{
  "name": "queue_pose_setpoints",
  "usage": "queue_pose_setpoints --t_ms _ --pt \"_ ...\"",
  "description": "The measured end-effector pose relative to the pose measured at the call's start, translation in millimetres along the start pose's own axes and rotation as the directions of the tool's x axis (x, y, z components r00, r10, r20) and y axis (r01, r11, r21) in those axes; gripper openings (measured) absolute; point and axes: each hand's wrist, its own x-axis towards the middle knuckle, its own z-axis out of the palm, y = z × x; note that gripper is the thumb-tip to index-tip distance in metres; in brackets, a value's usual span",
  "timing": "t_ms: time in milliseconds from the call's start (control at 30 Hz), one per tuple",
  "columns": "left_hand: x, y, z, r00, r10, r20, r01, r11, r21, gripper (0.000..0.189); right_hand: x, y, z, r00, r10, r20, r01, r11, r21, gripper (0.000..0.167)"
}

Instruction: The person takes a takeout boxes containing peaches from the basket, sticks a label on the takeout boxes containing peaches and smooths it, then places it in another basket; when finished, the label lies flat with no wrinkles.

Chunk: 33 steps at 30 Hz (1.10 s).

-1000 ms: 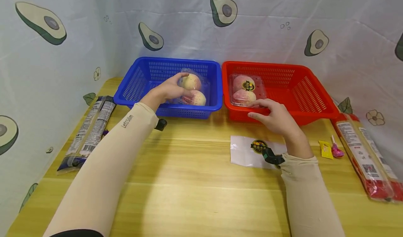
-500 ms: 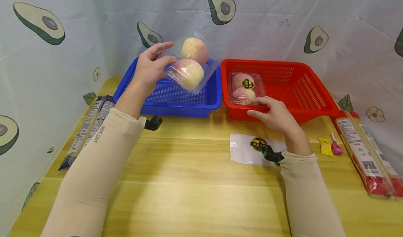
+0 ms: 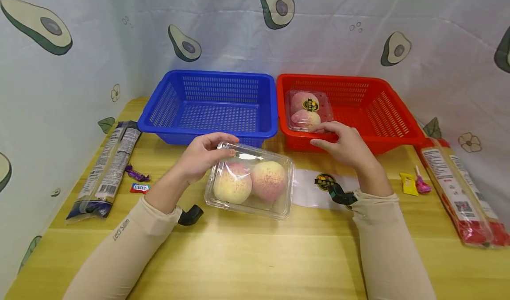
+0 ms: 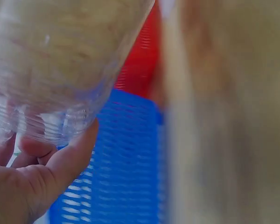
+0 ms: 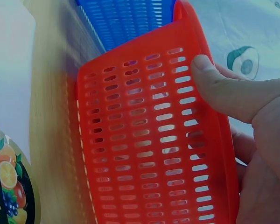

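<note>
My left hand [image 3: 207, 156] grips one end of a clear plastic fruit box [image 3: 249, 205] with two peaches [image 3: 269, 180] inside, tilted over the table in front of the baskets. In the left wrist view the thumb and fingers pinch the clear box [image 4: 65, 79] at its end. My right hand [image 3: 345, 144] holds the front rim of the red basket [image 3: 358, 127], thumb outside and fingers over the inner side, as the right wrist view shows. A second clear box of peaches [image 3: 304, 107], with a round black label, lies in that basket's left part.
A blue basket [image 3: 219, 118] stands left of the red one. A white sheet with fruit labels [image 3: 307, 194] lies on the table. Candies [image 3: 137, 174] and a dark package [image 3: 107, 171] lie left; a yellow sachet [image 3: 408, 184], a lollipop [image 3: 422, 185] and a red package [image 3: 458, 194] lie right.
My left hand has lifted the box of two peaches out of the blue basket and brought it down toward me, over the table. The right hand has stayed at the red basket's rim.
</note>
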Motion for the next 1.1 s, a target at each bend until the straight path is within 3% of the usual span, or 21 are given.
queue_pose_setpoints --t_ms 100,200,267,367,467,567,633,700,767,833,1100 --pt "4.8 -13.1 -4.5 0.997 -0.081 -0.012 0.082 0.993 0.083 0.031 0.7 -1.4 0.0 1.0 0.01 0.003 -0.01 1.0 -0.002 0.038" --pt "6.9 -22.2 -12.1 0.991 -0.134 0.004 0.129 0.961 0.246 0.031 -0.1 -3.0 0.5 1.0 0.019 0.012 -0.019 1.0 -0.006 0.038" --pt "6.9 -23.8 -16.6 0.99 -0.141 0.02 0.124 0.922 0.366 0.03 -0.9 -5.2 -0.1 1.0 0.007 0.016 -0.006 1.0 -0.022 0.039" --pt "6.0 -21.2 -22.4 0.991 -0.106 0.075 0.056 0.869 0.492 0.034 -4.4 -11.3 -4.6 0.999 -0.045 -0.004 0.045 0.998 -0.045 0.039" --pt "5.3 -17.6 -27.9 0.979 -0.063 0.191 -0.046 0.855 0.517 0.049 -12.1 -20.4 -13.3 0.993 -0.115 -0.005 0.114 0.993 -0.041 0.033" --pt "4.3 -18.7 -32.8 0.934 -0.069 0.35 -0.118 0.866 0.486 0.076 -21.3 -26.8 -22.1 0.978 -0.16 0.133 0.16 0.987 0.007 0.027" --pt "3.6 -20.5 -34.5 0.903 -0.089 0.42 -0.138 0.866 0.481 0.092 -24.1 -26.2 -24.5 0.944 -0.164 0.285 0.16 0.986 0.037 0.026" --pt "2.9 -22.2 -34.6 0.883 -0.104 0.457 -0.148 0.863 0.482 0.102 -22.6 -20.5 -22.6 0.893 -0.155 0.422 0.141 0.988 0.066 0.029" --pt "2.7 -23.7 -34.3 0.877 -0.105 0.468 -0.155 0.862 0.483 0.107 -17.6 -10.6 -16.9 0.852 -0.139 0.505 0.114 0.99 0.08 0.033" --pt "2.5 -24.4 -34.0 0.879 -0.105 0.465 -0.154 0.861 0.485 0.109 -12.7 -1.0 -11.0 0.831 -0.105 0.547 0.078 0.994 0.073 0.035" --pt "2.9 -26.1 -32.8 0.882 -0.102 0.459 -0.159 0.854 0.495 0.108 -5.7 20.3 0.4 0.817 0.067 0.573 -0.063 0.998 -0.027 0.041"
